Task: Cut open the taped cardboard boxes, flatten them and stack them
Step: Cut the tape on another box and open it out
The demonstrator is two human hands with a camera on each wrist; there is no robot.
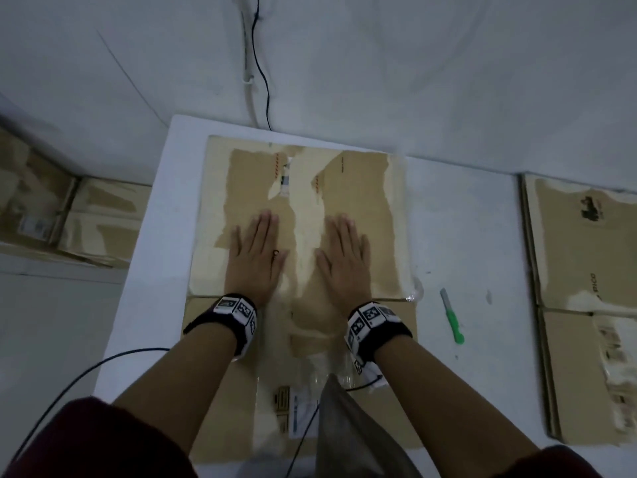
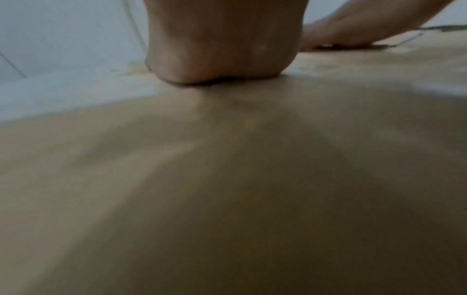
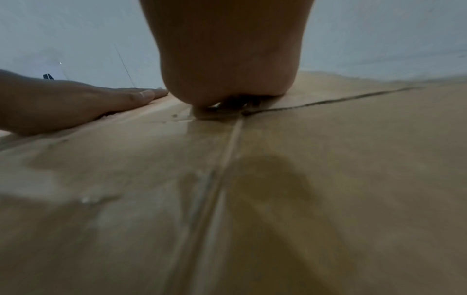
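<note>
A flattened brown cardboard box [image 1: 362, 188] with torn tape strips lies on the white table [image 1: 465, 236] in front of me. My left hand [image 1: 256, 255] and right hand [image 1: 344, 258] press flat on it side by side, fingers straight, palms down. In the left wrist view the heel of the left hand [image 2: 222, 49] bears on the cardboard [image 2: 227, 189], with the right hand [image 2: 353, 30] beyond. The right wrist view shows the right hand [image 3: 227, 59] pressed down beside a flap seam [image 3: 328, 101], and the left hand [image 3: 76, 101] flat at the left.
A green-handled cutter [image 1: 452, 315] lies on the table right of the box. A stack of flattened boxes [image 1: 586, 305] sits at the table's right edge. Taped boxes [image 1: 69, 215] stand on the floor at the left. A black cable [image 1: 69, 384] hangs off the table's left side.
</note>
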